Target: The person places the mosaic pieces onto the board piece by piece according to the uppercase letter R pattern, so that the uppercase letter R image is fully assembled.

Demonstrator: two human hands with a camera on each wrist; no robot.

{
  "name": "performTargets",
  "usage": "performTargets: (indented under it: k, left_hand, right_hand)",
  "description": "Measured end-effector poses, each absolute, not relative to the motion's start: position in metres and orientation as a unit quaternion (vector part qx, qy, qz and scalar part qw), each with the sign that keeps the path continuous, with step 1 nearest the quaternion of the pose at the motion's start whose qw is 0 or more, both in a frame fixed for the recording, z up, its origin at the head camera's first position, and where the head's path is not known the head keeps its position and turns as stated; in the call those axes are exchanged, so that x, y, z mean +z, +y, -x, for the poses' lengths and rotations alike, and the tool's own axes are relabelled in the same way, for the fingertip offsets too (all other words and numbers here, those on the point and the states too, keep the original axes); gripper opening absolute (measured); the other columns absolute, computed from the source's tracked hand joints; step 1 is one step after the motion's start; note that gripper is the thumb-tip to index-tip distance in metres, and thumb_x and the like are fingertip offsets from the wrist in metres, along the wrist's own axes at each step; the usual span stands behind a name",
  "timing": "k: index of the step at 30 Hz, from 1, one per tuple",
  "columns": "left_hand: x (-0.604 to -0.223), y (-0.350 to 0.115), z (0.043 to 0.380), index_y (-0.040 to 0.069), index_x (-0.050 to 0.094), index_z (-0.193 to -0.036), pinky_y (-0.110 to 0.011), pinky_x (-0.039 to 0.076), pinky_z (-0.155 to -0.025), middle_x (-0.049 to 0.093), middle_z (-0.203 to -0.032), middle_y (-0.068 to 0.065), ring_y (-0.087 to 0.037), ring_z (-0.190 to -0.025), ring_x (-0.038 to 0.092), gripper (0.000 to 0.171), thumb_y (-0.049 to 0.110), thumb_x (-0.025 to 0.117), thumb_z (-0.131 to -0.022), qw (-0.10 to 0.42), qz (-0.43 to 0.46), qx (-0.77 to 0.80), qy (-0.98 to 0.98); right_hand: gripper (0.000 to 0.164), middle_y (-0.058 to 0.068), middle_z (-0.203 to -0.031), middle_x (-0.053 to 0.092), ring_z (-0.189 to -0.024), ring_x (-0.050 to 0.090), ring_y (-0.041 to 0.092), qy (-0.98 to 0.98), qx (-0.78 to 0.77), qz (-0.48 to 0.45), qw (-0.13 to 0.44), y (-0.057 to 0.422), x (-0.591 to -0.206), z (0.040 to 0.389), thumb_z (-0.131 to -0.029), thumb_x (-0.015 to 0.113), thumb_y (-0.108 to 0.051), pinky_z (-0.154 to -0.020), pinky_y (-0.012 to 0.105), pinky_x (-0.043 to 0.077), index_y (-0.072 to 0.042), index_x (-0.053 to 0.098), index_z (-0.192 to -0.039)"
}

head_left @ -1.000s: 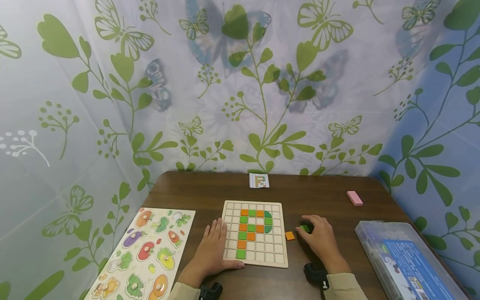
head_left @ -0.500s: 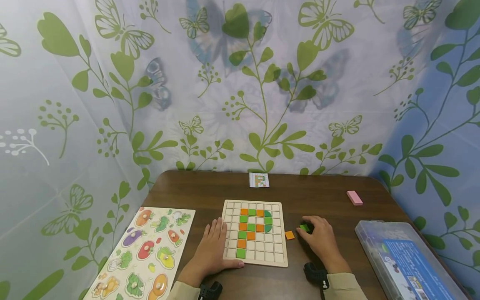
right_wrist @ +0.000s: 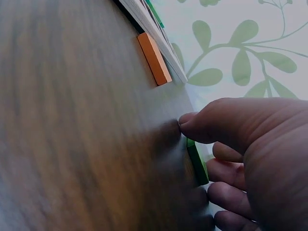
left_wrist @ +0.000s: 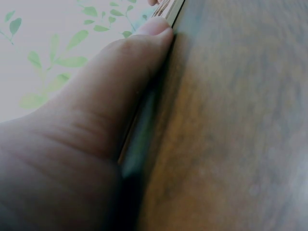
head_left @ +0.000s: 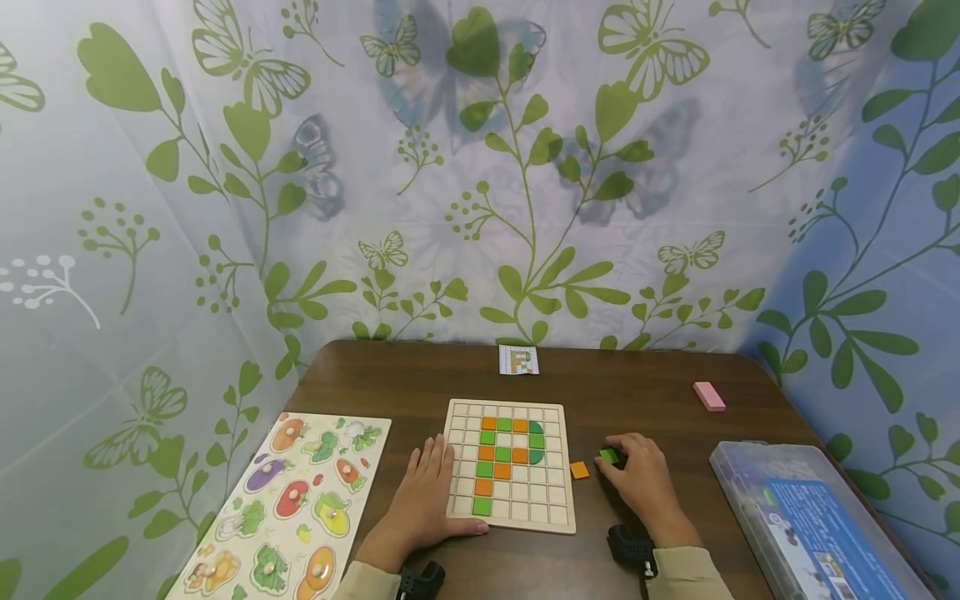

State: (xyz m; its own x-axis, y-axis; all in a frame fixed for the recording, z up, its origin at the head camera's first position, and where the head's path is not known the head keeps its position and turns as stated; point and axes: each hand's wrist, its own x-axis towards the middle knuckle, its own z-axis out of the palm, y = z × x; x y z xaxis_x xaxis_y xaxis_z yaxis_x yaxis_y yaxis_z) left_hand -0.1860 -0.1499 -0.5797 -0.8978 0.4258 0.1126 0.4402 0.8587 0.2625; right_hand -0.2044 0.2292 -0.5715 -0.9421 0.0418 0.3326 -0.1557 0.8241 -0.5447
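A square wooden grid board [head_left: 536, 500] lies on the table, with orange, green and dark green tiles set in a P shape. My left hand [head_left: 426, 500] rests flat at its left edge, fingers straight and thumb along the near edge; the left wrist view shows that thumb [left_wrist: 130, 62] against the board's side. Right of the board, my right hand [head_left: 641, 477] holds a green square tile [right_wrist: 196, 161] between thumb and curled fingers, low at the tabletop. An orange square tile [head_left: 580, 471] lies between board and right hand.
A small pattern card [head_left: 518, 360] lies at the back of the table [head_left: 405, 375]. A vegetable puzzle board [head_left: 300, 500] is at left. On the right are a pink block [head_left: 709, 397] and a clear plastic case [head_left: 738, 467]. Patterned curtains hang behind.
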Motion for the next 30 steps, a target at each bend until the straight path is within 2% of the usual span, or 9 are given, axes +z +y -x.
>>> performTargets:
  k: [10, 20, 30]
  left_hand:
    - [-0.58, -0.15, 0.187, -0.007, 0.027, -0.163, -0.059, 0.014, -0.123, 0.018, -0.169, -0.028, -0.043, -0.156, 0.016, 0.14, 0.096, 0.057, -0.074, 0.029, 0.225, -0.137, -0.964]
    - [-0.582, -0.15, 0.187, -0.007, 0.027, -0.163, -0.06, 0.015, -0.123, 0.018, -0.169, -0.029, -0.044, -0.156, 0.016, 0.139, 0.097, 0.055, -0.074, 0.03, 0.231, -0.139, -0.963]
    - [-0.58, -0.151, 0.187, -0.007, 0.027, -0.163, -0.059, 0.015, -0.123, 0.017, -0.169, -0.029, -0.044, -0.156, 0.016, 0.14, 0.097, 0.055, -0.074, 0.026, 0.227, -0.145, -0.963]
  right_hand:
    - [0.028, 0.019, -0.11, 0.068, -0.097, 0.067, 0.036, -0.939, 0.305, -0.018, 0.156, 0.227, -0.57, 0.204, -0.086, 0.086, -0.004, -0.09, 0.057, 0.057, 0.004, 0.077, -0.111]
    - [0.027, 0.017, -0.108, 0.069, -0.094, 0.068, 0.034, -0.936, 0.31, -0.02, 0.164, 0.225, -0.569, 0.202, -0.083, 0.084, 0.0, -0.087, 0.056, 0.058, 0.003, 0.077, -0.109]
    - [0.029, 0.015, -0.108, 0.072, -0.094, 0.067, 0.032, -0.924, 0.323, -0.053, 0.2, 0.213, -0.567, 0.199, -0.081, 0.086, 0.003, -0.085, 0.056, 0.058, 0.001, 0.079, -0.108]
